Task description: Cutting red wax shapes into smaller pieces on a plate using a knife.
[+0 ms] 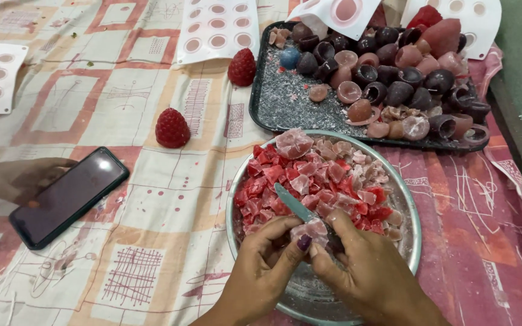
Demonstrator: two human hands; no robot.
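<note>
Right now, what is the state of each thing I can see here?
Left hand: pinching pink wax piece.
Right hand: gripping knife, blade up.
Metal bowl: full of cut chunks.
Phone: flat, screen dark, another person's hand touching.
Dark tray: heaped with wax shells.

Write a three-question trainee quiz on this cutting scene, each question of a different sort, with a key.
1. True or false: the knife is being used over the round metal plate.
2. Multiple choice: what does the left hand pinch against the blade, next to the right hand? A) a whole strawberry-shaped piece B) a pale pink chunk C) the phone
3. Fill in: the dark tray behind the plate holds mostly small ______-shaped shells.

Key
1. True; the blade lies over the red and pink pieces heaped in the plate.
2. B.
3. Cup (half-round). The phone lies on the cloth by another person's hand.
</note>
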